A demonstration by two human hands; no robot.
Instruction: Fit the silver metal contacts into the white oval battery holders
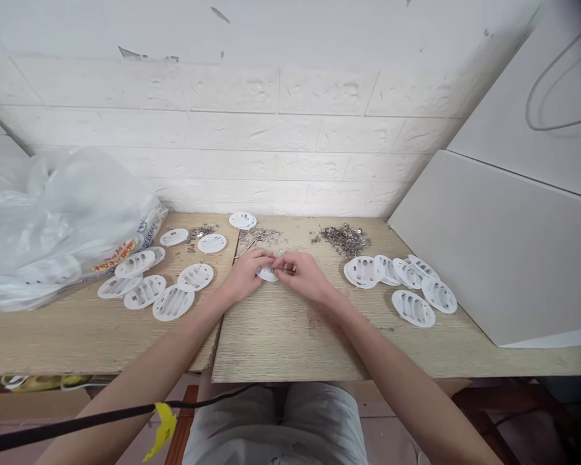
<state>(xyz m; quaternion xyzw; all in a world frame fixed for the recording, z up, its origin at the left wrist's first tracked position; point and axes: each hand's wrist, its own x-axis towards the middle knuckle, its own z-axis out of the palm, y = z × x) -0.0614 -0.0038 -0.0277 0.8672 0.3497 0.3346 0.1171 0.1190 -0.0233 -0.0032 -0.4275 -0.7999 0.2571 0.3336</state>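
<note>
A round white plastic disc (267, 274) rests on the table in front of me, partly covered by my fingers. My left hand (246, 271) is closed on its left edge and steadies it. Over the disc's right side, my right hand (297, 271) has its thumb and fingers pinched together; what they hold is too small to make out. Behind my hands lie small scattered metal pieces (261, 237), with a thin rod-like tool (245, 249) close to my left fingers. A bigger heap of metal pieces (346, 240) sits farther right.
White discs with slots (174, 302) lie in a loose group at left, beside a clear plastic bag (77, 213). More discs (413, 308) with metal pieces fitted are at right, near a grey-white panel (513, 258). A brick-pattern wall (252, 135) bounds the table's back.
</note>
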